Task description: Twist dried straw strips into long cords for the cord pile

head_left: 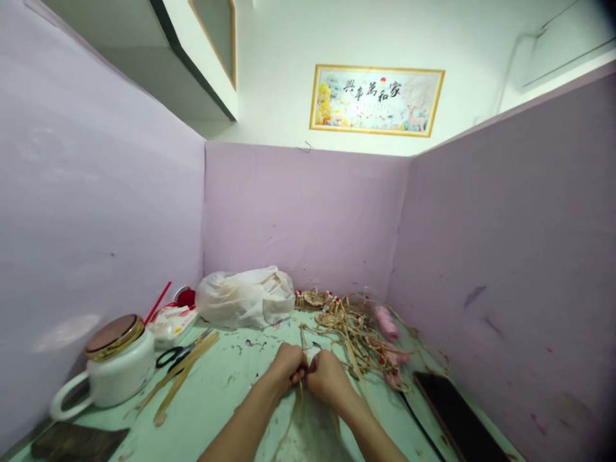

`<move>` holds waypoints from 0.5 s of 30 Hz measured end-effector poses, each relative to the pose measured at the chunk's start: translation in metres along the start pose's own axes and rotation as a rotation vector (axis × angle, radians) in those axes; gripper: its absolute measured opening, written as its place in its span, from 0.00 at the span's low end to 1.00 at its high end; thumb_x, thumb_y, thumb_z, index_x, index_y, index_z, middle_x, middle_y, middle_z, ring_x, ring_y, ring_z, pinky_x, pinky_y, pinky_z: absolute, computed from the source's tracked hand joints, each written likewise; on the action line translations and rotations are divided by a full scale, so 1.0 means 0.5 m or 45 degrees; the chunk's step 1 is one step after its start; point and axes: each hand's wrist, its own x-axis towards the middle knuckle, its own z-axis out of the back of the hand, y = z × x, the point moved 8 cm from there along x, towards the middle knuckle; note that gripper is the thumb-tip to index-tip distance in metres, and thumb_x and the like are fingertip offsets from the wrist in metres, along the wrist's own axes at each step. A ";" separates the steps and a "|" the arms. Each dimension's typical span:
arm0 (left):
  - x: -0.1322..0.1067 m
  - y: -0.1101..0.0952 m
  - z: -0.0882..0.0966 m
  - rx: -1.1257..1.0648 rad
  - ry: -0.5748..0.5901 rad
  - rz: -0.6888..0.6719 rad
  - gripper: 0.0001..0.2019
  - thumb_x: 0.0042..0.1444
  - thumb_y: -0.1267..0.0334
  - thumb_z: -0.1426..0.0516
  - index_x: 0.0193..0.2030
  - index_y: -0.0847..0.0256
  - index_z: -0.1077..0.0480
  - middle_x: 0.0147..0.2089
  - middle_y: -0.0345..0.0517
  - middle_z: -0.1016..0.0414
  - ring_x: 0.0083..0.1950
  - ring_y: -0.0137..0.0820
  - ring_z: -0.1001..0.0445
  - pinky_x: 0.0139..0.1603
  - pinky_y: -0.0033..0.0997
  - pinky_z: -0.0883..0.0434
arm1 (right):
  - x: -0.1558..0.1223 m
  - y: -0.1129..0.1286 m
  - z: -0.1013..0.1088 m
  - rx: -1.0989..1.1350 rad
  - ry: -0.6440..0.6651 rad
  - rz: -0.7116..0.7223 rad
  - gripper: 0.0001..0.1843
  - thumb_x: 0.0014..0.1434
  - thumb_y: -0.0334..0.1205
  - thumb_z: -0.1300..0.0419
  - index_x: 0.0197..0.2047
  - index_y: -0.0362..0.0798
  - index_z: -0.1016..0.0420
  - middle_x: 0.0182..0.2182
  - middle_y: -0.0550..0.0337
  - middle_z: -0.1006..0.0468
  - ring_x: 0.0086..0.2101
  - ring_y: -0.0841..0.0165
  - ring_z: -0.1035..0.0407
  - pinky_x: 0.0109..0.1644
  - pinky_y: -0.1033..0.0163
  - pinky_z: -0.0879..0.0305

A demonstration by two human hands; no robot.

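My left hand and my right hand meet at the middle of the green table, fingers curled and almost touching. Both are closed on a thin strand of straw-coloured raffia; loose ends hang below toward me, and a short tip rises above the left hand. The exact grip of the fingertips is hidden. Just beyond the right hand lies a tangled heap of raffia cords, with woven pieces carrying red and white beads at its back.
Left: a lidded white mug, black-handled scissors, flat raffia strips, a tissue pack and a white plastic bag. Right: a pink thread spool and a black phone. Lilac partitions enclose three sides.
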 end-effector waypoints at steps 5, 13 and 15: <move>0.000 0.011 0.011 0.040 0.001 0.016 0.11 0.33 0.76 0.49 0.08 0.63 0.44 0.07 0.38 0.48 0.09 0.22 0.50 0.13 0.25 0.55 | -0.020 0.020 0.000 -0.067 -0.035 0.011 0.06 0.40 0.34 0.42 0.24 0.43 0.24 0.26 0.46 0.23 0.28 0.63 0.31 0.24 0.66 0.53; -0.014 -0.006 0.011 0.047 -0.048 -0.029 0.12 0.36 0.76 0.50 0.09 0.62 0.46 0.06 0.35 0.51 0.09 0.21 0.52 0.12 0.23 0.56 | 0.024 -0.037 0.025 0.085 -0.127 -0.135 0.07 0.42 0.31 0.47 0.23 0.46 0.28 0.25 0.54 0.24 0.30 0.66 0.30 0.27 0.68 0.45; -0.016 -0.008 0.011 0.030 -0.021 -0.018 0.12 0.35 0.77 0.50 0.09 0.62 0.46 0.06 0.35 0.50 0.09 0.21 0.52 0.12 0.23 0.56 | 0.033 -0.055 0.008 0.245 -0.123 -0.229 0.09 0.42 0.29 0.48 0.27 0.45 0.29 0.25 0.55 0.25 0.27 0.67 0.31 0.25 0.69 0.43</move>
